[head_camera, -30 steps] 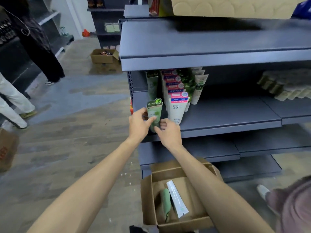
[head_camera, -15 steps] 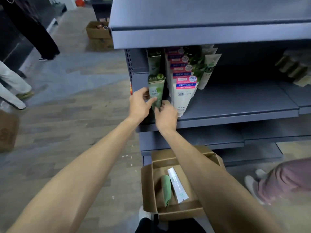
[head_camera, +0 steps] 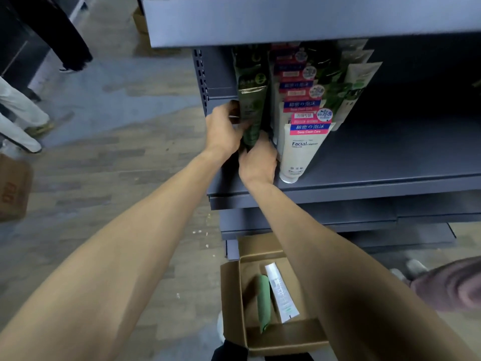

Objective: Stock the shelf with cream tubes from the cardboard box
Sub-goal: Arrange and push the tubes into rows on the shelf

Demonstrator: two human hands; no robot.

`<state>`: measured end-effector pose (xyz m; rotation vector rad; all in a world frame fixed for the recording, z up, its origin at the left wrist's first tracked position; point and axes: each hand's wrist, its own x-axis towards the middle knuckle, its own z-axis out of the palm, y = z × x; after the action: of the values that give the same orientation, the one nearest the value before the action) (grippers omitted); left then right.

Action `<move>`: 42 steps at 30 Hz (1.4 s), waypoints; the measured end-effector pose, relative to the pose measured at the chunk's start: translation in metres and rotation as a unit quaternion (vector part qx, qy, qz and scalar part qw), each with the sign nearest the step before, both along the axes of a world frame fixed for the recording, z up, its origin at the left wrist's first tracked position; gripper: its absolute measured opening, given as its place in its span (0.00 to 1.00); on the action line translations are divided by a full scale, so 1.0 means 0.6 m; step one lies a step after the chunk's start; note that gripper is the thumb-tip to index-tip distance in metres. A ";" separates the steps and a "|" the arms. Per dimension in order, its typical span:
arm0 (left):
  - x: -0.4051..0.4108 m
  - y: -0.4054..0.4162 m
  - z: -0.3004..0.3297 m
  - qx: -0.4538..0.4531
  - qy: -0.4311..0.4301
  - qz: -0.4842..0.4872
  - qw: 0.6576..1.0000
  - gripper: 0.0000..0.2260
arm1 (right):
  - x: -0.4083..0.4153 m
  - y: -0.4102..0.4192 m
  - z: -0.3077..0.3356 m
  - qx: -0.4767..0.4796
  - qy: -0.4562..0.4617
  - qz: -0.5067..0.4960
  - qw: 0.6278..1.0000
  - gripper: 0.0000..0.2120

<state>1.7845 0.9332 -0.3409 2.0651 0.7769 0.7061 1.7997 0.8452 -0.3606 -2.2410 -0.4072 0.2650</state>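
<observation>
**A:** What's in front of them? Start with the big things.

**B:** The grey shelf (head_camera: 364, 162) fills the far right. Rows of upright tubes stand at its left end. On the floor near the person sits the cardboard box (head_camera: 233, 303) with two tubes lying loose in it: a green tube (head_camera: 263, 300) and, touching its right side, a white tube (head_camera: 281, 293).

**A:** And the tube going in now?

**B:** A green cream tube (head_camera: 251, 118), upright at the near end of the leftmost row, just left of the white Facial tube (head_camera: 299, 152).

**A:** How would you seat it well?

**B:** I'd say set the cap flat on the shelf, slide the tube back until it lines up with the green ones behind, and don't knock the white row alongside; those look ready to topple like dominoes. Then let go gently, one hand at a time.

**A:** The hands?

**B:** The left hand (head_camera: 225, 130) curls round the tube's left side, thumb across its front, so it has a hold. The right hand (head_camera: 257, 160) is down by the tube's base with knuckles towards me; its fingers are hidden, so I can't tell whether it grips or only steadies
</observation>
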 end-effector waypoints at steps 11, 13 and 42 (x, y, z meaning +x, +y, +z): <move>0.020 0.021 -0.008 0.008 -0.013 -0.006 1.000 0.10 | 0.018 0.016 0.004 0.013 -0.007 0.003 1.000 0.17; 0.022 0.026 -0.007 0.006 -0.015 -0.007 1.000 0.10 | 0.021 0.019 0.005 0.006 -0.010 0.008 1.000 0.17; -0.016 0.024 -0.012 -0.048 -0.041 0.039 0.997 0.16 | 0.003 -0.007 0.001 -0.001 -0.033 0.051 0.998 0.21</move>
<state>1.7751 0.9473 -0.3480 1.9163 0.8318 0.7769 1.8017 0.8413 -0.3598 -2.2378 -0.5583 0.2449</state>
